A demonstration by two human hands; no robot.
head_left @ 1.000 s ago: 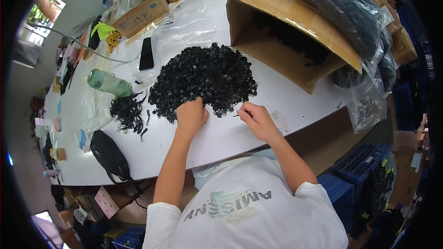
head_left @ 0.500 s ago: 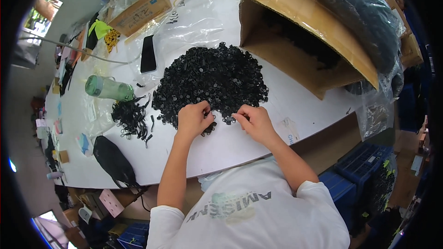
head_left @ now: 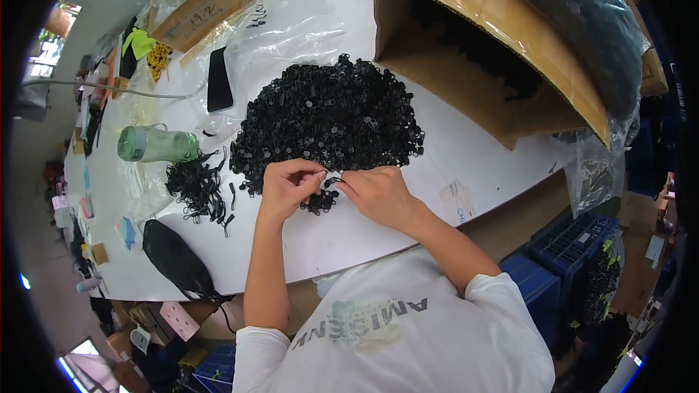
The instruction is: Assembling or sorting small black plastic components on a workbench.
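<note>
A small black part (head_left: 332, 181) is located between the two hands, above the counter (head_left: 510, 175) and at the near edge of a large pile of black parts (head_left: 328, 113). The right hand (head_left: 382, 195) pinches this part between thumb and fingers. The left hand (head_left: 285, 188) has its thumb and forefinger brought close together beside the part; whether they grip anything cannot be told. A small cluster of black parts (head_left: 319, 202) lies directly below the hands, apart from the counter's front edge.

To the left of the large pile lies a smaller heap of black looped pieces (head_left: 195, 185). A green translucent bottle (head_left: 159, 144) lies on its side just behind this heap. A black pouch (head_left: 175, 258) rests near the front edge. A phone (head_left: 220, 80), screen dark, lies behind the bottle, beside a clear plastic sheet (head_left: 298, 22). To the right, a cardboard box (head_left: 437, 87) lies with its open side facing the pile; dark contents are visible inside.
</note>
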